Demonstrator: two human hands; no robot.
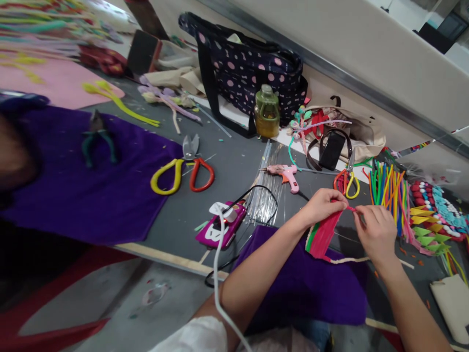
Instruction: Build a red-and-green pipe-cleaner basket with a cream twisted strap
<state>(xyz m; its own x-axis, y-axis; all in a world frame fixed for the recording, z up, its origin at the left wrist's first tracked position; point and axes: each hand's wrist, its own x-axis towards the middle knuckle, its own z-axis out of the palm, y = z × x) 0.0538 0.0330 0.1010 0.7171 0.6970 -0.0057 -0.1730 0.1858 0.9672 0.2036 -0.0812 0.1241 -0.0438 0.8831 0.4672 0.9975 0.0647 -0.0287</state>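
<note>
My left hand [326,205] is closed on the upper edge of a flat pink, green and white pipe-cleaner piece [328,234], which hangs below the fingers. A short pink end sticks out from it towards my right hand [377,230], whose thumb and fingers pinch that end. From the piece's lower corner a cream pipe cleaner [348,260] runs to the right, passing by my right wrist. Beneath both arms lies a purple cloth [293,283]. Just beyond my hands are small scissors [347,181] with red and yellow handles and a pink glue gun [286,175].
Bundled coloured pipe cleaners [388,186] lie at right, near a beige case [452,303]. Larger scissors [185,168], a purple power bank [223,227] and a white cable [218,274] are left. Farther back stand a bottle [266,112] and polka-dot bag [249,63]. Another person's blurred arm [16,151] shows far left.
</note>
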